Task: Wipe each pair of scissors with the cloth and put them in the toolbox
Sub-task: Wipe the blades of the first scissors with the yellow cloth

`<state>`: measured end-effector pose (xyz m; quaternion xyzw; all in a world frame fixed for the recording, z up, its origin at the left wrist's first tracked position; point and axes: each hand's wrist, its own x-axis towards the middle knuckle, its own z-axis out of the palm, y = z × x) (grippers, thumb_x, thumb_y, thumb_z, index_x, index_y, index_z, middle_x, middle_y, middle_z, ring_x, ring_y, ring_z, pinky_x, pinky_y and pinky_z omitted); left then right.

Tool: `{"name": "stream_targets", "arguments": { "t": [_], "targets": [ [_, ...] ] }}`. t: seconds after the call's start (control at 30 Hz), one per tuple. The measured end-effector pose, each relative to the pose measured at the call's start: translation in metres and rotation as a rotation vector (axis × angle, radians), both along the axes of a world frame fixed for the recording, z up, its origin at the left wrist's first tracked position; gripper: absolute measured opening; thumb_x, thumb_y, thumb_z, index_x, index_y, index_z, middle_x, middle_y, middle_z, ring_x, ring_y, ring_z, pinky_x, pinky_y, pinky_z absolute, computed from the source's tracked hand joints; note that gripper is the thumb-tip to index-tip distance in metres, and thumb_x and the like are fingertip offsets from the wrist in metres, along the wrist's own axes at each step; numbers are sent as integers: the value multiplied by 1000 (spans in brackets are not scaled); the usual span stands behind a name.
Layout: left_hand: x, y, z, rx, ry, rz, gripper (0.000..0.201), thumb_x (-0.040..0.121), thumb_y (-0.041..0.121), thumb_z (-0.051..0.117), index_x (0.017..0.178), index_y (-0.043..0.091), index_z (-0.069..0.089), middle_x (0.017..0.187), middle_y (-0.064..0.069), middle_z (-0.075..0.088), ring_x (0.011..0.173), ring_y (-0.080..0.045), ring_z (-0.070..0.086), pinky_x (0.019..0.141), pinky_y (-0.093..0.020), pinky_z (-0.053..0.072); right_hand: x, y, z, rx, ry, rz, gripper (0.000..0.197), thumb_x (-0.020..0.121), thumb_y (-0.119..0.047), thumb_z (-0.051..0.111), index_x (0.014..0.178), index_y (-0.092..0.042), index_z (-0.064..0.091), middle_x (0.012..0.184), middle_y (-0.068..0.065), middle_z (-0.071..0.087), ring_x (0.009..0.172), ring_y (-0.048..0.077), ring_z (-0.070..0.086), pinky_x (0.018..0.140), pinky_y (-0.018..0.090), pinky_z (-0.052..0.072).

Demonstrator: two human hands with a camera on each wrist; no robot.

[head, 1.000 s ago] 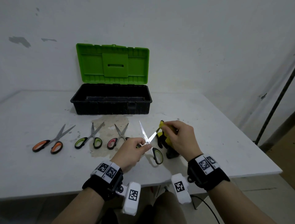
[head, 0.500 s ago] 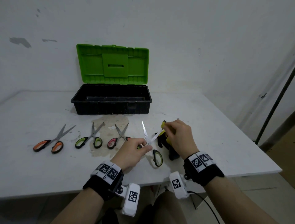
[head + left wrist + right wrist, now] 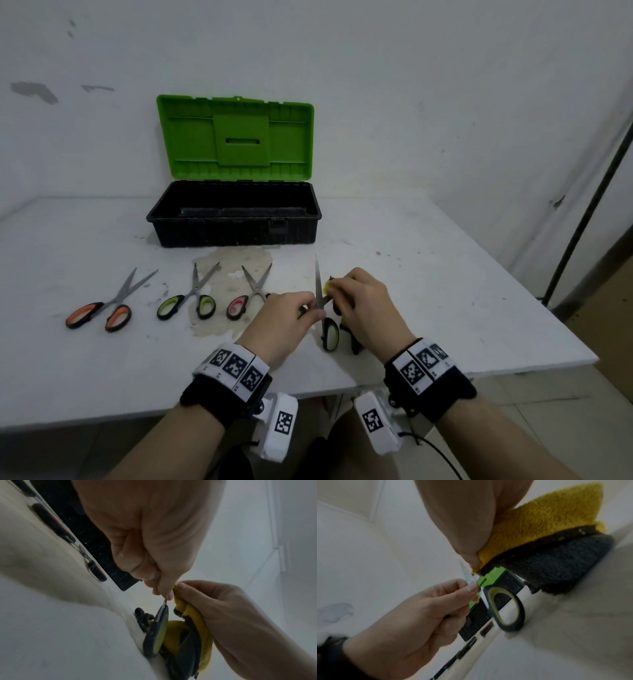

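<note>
My left hand [image 3: 291, 317] pinches an opened pair of green-handled scissors [image 3: 329, 334] near the pivot, one blade pointing up. My right hand [image 3: 363, 305] grips a yellow and dark grey cloth [image 3: 547, 524] and holds it round the other blade, close to the pivot. In the left wrist view the cloth [image 3: 190, 616] hangs beside the scissor handle [image 3: 157, 638]. The toolbox [image 3: 236, 214], black with its green lid standing open, sits behind on the table. Three more pairs lie in a row on the left: orange-handled [image 3: 102, 311], green-handled [image 3: 191, 299] and pink-handled [image 3: 246, 296].
The white table [image 3: 462, 291] ends close on my right and at the front, and a wall stands behind the toolbox. A brownish stain [image 3: 233, 270] marks the tabletop in front of the box. A dark pole [image 3: 589, 198] leans at the far right.
My right hand with the cloth has slid down the blade toward the pivot. The scissors have turned a little, so the free blade stands more upright.
</note>
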<state>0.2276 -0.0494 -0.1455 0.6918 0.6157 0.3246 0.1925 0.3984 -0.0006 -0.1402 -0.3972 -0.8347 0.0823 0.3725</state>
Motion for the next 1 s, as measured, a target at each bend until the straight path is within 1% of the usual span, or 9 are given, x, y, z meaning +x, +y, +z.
{"name": "stream_targets", "arguments": {
  "t": [0.17, 0.23, 0.33, 0.4, 0.5, 0.57, 0.73, 0.9, 1.0],
  "targets": [
    [-3, 1, 1, -14, -27, -12, 29, 93, 40, 64, 72, 20, 61, 64, -6, 61, 57, -16, 51, 53, -25, 35, 18, 25, 15, -55, 61, -218, 15, 94, -17, 61, 92, -11, 74, 84, 2, 57, 74, 16, 54, 72, 28, 46],
    [-4, 2, 1, -40, -66, -7, 30, 92, 42, 63, 75, 18, 64, 68, -9, 63, 58, -16, 52, 53, -24, 36, 26, 26, 22, -32, 127, -263, 13, 94, -17, 62, 95, -11, 74, 84, -1, 56, 73, 11, 53, 72, 15, 44],
    [-6, 4, 1, -70, -140, -8, 33, 91, 45, 64, 75, 17, 64, 66, -2, 60, 58, -11, 50, 57, -26, 38, 22, 8, 28, 59, 134, -155, 9, 92, -16, 66, 94, -12, 73, 84, -4, 57, 70, 1, 50, 72, 1, 36],
    [-5, 5, 2, -86, -178, -17, 33, 91, 45, 65, 75, 16, 63, 65, 0, 57, 55, -9, 47, 56, -27, 38, 12, -6, 24, 49, 62, -28, 7, 92, -16, 66, 93, -13, 73, 85, -2, 58, 71, 5, 51, 71, 5, 37],
    [-3, 5, 2, -97, -211, -44, 31, 91, 41, 66, 75, 15, 63, 61, 1, 53, 50, -8, 42, 54, -27, 35, 0, -13, 11, -15, -33, 52, 10, 93, -16, 63, 92, -14, 73, 87, 0, 56, 72, 13, 56, 68, 27, 49],
    [-4, 4, 1, -106, -204, -48, 30, 91, 42, 66, 74, 17, 63, 59, 4, 53, 48, -6, 42, 53, -25, 35, -2, -11, 6, -21, -48, 48, 11, 93, -15, 62, 92, -13, 72, 86, 2, 56, 71, 16, 56, 67, 35, 50],
    [-9, 2, -2, -116, -180, -69, 29, 91, 40, 67, 67, 26, 60, 48, 19, 52, 45, 1, 45, 52, -21, 32, 1, 5, 9, -21, -18, -58, 13, 93, -17, 62, 89, -10, 73, 83, 3, 57, 70, 17, 56, 69, 29, 48],
    [-14, 1, -5, -177, -305, -78, 32, 90, 42, 67, 74, 16, 62, 57, 8, 52, 49, -11, 41, 53, -30, 36, 28, 27, 21, -123, 36, -261, 14, 94, -19, 61, 92, -13, 73, 84, -1, 60, 81, 18, 57, 74, 24, 40],
    [-16, 1, -3, -228, -378, -84, 29, 91, 40, 67, 75, 17, 61, 62, 2, 53, 48, -11, 40, 48, -24, 35, 42, 24, 32, -192, 216, -262, 7, 95, -23, 60, 96, -22, 67, 78, -7, 67, 73, 6, 60, 69, 21, 46]
  ]
}}
